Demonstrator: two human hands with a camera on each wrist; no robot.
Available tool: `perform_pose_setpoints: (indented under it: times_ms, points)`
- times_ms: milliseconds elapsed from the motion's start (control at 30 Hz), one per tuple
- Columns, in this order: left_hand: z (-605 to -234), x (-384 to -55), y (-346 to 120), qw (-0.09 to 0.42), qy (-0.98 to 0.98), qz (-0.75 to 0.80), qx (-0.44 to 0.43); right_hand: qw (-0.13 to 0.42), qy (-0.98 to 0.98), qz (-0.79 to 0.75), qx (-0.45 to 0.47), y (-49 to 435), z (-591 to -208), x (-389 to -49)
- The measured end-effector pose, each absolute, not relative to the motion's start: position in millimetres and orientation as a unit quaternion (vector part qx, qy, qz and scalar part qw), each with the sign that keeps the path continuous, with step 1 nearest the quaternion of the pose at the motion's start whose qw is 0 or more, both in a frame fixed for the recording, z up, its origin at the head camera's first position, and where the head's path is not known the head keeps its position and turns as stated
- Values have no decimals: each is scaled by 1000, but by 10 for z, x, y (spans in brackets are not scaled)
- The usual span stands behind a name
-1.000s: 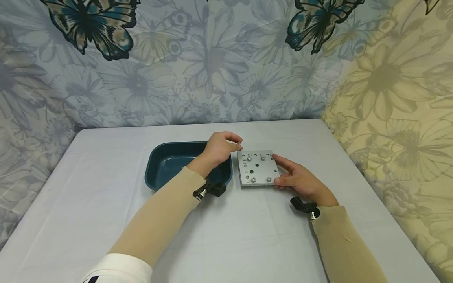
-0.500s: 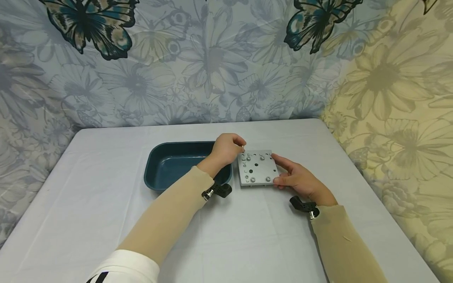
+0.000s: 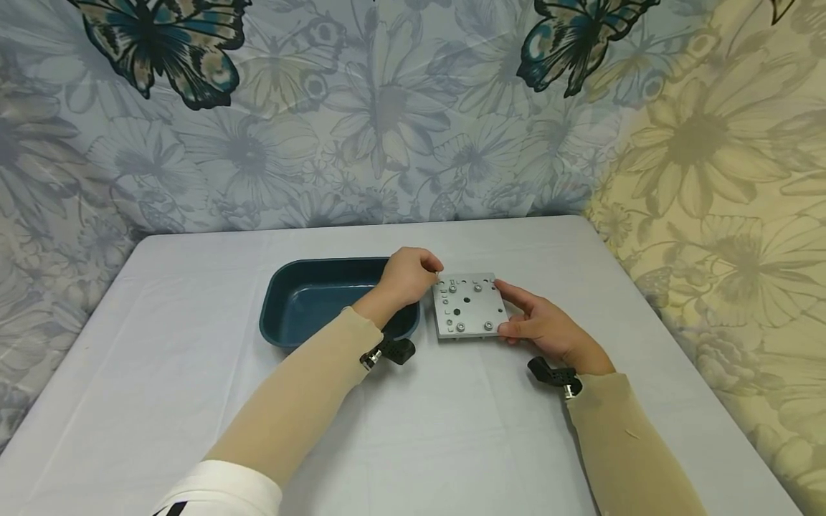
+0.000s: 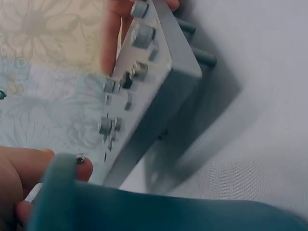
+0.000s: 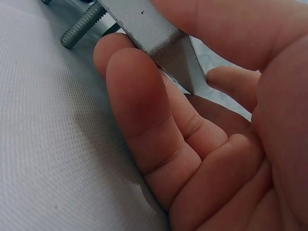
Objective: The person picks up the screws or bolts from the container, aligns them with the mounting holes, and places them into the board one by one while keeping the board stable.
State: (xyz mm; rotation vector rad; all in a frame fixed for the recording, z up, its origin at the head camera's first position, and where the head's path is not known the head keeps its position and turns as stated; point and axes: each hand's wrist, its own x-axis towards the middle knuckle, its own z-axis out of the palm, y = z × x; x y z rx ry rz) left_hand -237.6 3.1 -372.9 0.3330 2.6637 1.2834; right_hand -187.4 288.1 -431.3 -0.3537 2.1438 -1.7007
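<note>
"Head view first: what is the left grip (image 3: 406, 274) doing?"

"Thumb and finger are drawn together near the far left corner of the metal plate (image 3: 477, 309). From the left wrist, a small metal piece (image 4: 80, 158) shows at the fingertip, apparently pinched (the rim of the blue-green tray (image 4: 159, 211) hides part of that grip, so I can't tell what the piece is)."

"And the right grip (image 3: 545, 326)?"

"Clamped on the plate's right side, thumb at the near corner, forefinger reaching to the far one. The right wrist view shows other fingers curled in beneath the edge."

"How does the plate lie?"

"Holed face up, with four large screw heads (image 3: 460, 327) on top, two along the far side and two along the near. Threaded ends (image 4: 204, 57) poke out underneath; whether they touch the white surface (image 3: 484, 430), I can't say."

"Further out?"

"The tray sits just left of the plate, the left wrist crossing over it. Both forearms wear tan sleeves (image 3: 297, 401) and black wrist mounts (image 3: 398, 351). Behind stands a floral backdrop (image 3: 387, 179) (two dark butterflies (image 3: 155, 43) along the top)."
</note>
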Motion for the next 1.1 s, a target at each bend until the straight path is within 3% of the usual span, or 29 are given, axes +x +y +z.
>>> perform_pose_setpoints:
  times_ms: [533,1100]
  points:
    - [-3711,-2459,82,83,896,427,93,193,761,-607,-124,2904,-4338,-1879]
    - [-3673,-2481,216,66,934,317,149,198,760,-608,-115,2872,-4285,-1863]
